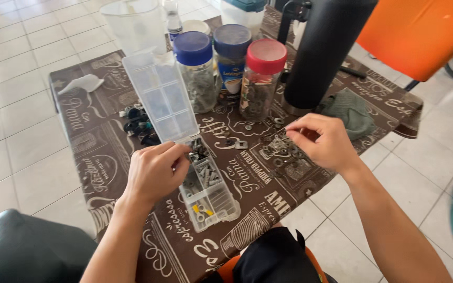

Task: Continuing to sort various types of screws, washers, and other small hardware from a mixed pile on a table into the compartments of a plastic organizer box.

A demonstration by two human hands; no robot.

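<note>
— What are the hands doing?

— The left hand [155,170] rests on the upper end of a clear compartment box [208,191], its fingertips curled into one of the top compartments among small dark metal parts; whether it pinches one of them I cannot tell. The right hand [323,141] hovers over a scatter of loose washers [284,152] on the tablecloth, thumb and forefinger pinched together on something tiny at their tips.

— And where is the box?

— It lies near the front middle of the table [106,152], its transparent lid [161,97] swung open and standing up toward the far side. The compartments hold grey screws and, nearer the person, a few yellow pieces.

— What is around it?

— Just behind the lid stand three jars of metal hardware: one with a blue lid [196,71], one with a darker blue lid [232,60], one with a red lid [260,78]. A tall black cylinder [323,50] stands right of them, with a green cloth [352,112] beside it. A heap of dark parts [138,124] lies left of the open lid.
</note>
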